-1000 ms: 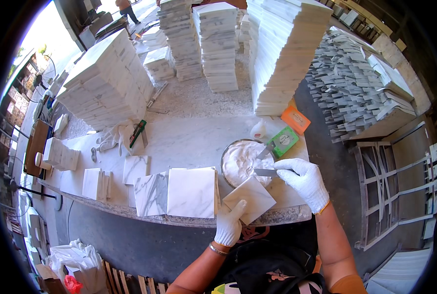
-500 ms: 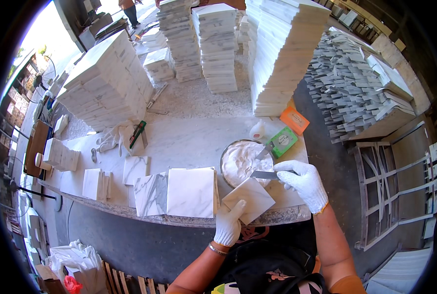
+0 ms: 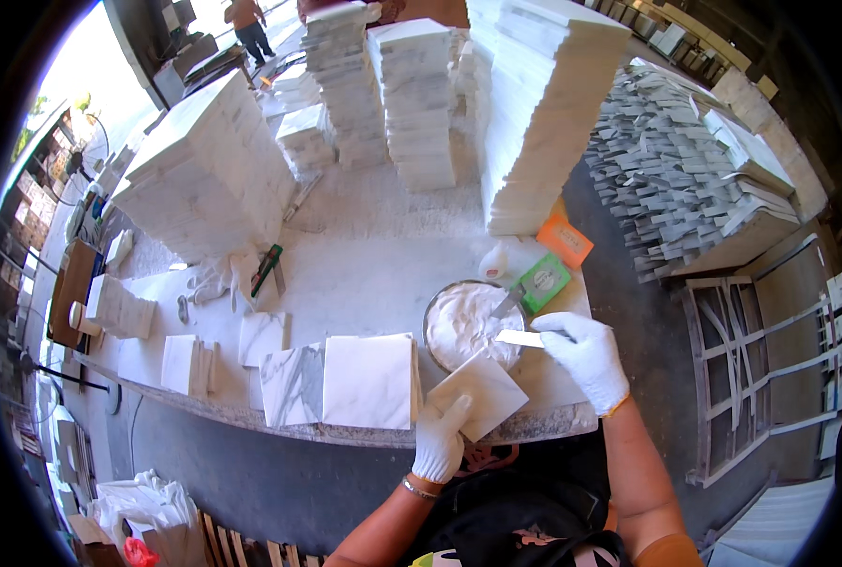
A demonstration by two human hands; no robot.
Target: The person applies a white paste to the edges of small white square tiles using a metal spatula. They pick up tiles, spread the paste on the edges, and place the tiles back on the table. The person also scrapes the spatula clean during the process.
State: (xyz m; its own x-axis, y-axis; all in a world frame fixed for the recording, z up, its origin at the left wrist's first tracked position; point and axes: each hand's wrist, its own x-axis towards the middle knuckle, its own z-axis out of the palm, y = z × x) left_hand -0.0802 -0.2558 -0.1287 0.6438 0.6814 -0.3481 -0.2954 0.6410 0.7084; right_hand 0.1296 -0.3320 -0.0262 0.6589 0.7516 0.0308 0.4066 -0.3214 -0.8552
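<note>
My left hand (image 3: 440, 441), in a white knit glove, grips the corner of a square white marble tile (image 3: 487, 397), tilted over the table's front edge. My gloved right hand (image 3: 586, 359) is closed on a putty knife (image 3: 523, 338), whose pale blade points left over a round metal bowl (image 3: 427, 331) of white paste (image 3: 461, 317). The tile's far corner overlaps the bowl's near rim. A second flat blade (image 3: 509, 303) rests in the paste at the bowl's right side. Whether paste coats the held blade is hard to tell.
Marble tiles (image 3: 368, 381) and a veined tile (image 3: 292, 387) lie left of my hands. Tall tile stacks (image 3: 544, 123) rise behind. A green box (image 3: 544, 283), an orange box (image 3: 565, 241) and a white bottle (image 3: 493, 261) stand behind the bowl. Far off is another person (image 3: 248, 26).
The putty knife has turned, its blade going from dark grey to bright white, and shifted slightly right. My left hand keeps its hold on the tile. The whole view has shifted a little.
</note>
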